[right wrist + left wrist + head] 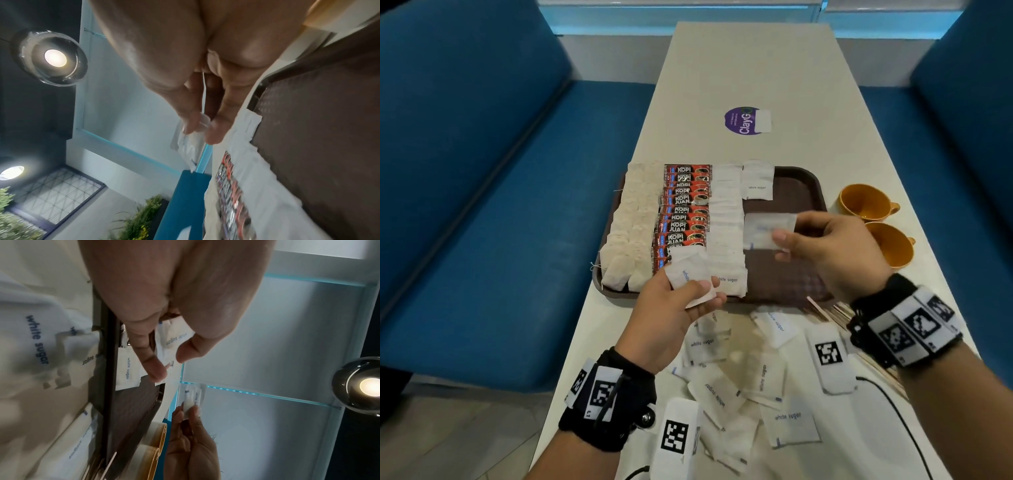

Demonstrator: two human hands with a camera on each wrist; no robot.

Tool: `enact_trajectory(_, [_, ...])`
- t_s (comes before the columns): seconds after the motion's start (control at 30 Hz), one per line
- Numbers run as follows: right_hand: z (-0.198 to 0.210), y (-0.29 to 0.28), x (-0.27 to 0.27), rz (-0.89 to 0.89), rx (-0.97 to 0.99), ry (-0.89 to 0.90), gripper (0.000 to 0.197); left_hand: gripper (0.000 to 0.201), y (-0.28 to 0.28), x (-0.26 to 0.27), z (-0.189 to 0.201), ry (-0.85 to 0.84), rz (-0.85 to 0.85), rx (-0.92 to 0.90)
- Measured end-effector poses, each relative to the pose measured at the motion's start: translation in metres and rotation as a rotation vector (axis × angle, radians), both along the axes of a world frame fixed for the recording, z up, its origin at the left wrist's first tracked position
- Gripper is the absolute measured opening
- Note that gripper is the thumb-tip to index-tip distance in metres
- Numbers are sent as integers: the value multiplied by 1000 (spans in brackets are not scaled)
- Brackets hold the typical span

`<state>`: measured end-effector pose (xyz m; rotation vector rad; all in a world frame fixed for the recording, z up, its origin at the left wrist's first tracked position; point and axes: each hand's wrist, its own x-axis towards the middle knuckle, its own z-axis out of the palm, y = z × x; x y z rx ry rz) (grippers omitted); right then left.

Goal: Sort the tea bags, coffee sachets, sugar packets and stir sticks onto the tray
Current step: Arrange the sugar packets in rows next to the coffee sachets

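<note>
The right hand [832, 253] fingers [782, 236] pinch a white sugar packet [768, 230] above the brown tray [804, 185], long axis across it. The started sugar column lies just beyond. The left hand [671, 315] grips more packets [688, 274].

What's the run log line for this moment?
left hand: holds sugar packets | right hand: pinches sugar packet over tray | stir sticks: unsorted

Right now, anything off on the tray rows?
One white sugar packet lies alone to the right of the full sugar column, starting a new one. The stir sticks are off the tray, on the table.
</note>
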<state>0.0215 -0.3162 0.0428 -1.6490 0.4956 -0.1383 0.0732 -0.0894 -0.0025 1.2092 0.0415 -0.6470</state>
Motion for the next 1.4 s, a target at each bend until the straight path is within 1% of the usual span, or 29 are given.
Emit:
enact_trajectory(0.07, [-3,-17,24,-60,42,-3,19,25,-1,5,-1,39,20,-24])
enact_trajectory(0.13, [-11,-36,52,-123,53,40,17,30,-2,10,-3,87,40,-57])
enact_trajectory(0.23, [-28,-59,92,-149,-51,123,19,36,-3,15,-5,128,50,-80])
enact_trajectory(0.33, [-45,-71,122,-117,-190,225,24,38,-3,17,-9,146,28,-62])
enact_trajectory(0.43, [-60,-77,141,-77,-278,307,24,39,-3,18,-11,159,19,-58])
enact_trajectory(0.5, [-66,-78,149,-62,-307,325,27,38,-2,18,-11,166,16,-57])
enact_trajectory(0.63, [-69,-79,159,-107,-347,345,33,38,-2,18,-14,160,-1,-44])
enact_trajectory(0.83, [-67,-76,161,-146,-377,376,43,39,-1,18,-15,169,-10,-57])
enact_trajectory(0.93, [-64,-74,160,-149,-394,397,42,39,0,19,-15,174,-15,-66])
enact_trajectory(1.03, [-58,-73,156,-167,-420,387,36,41,1,18,-13,163,-21,-69])
enact_trajectory(1.13, [-45,-66,146,-174,-441,322,24,42,1,16,-10,140,-30,-67])
enact_trajectory(1.2, [-31,-57,133,-152,-440,248,17,43,1,13,-8,118,-44,-61])
enact_trajectory(1.3, [-8,-33,100,-69,-397,136,9,42,1,7,-3,82,-71,-61])
enact_trajectory(1.4, [9,-1,57,48,-300,50,7,38,1,0,3,50,-92,-75])
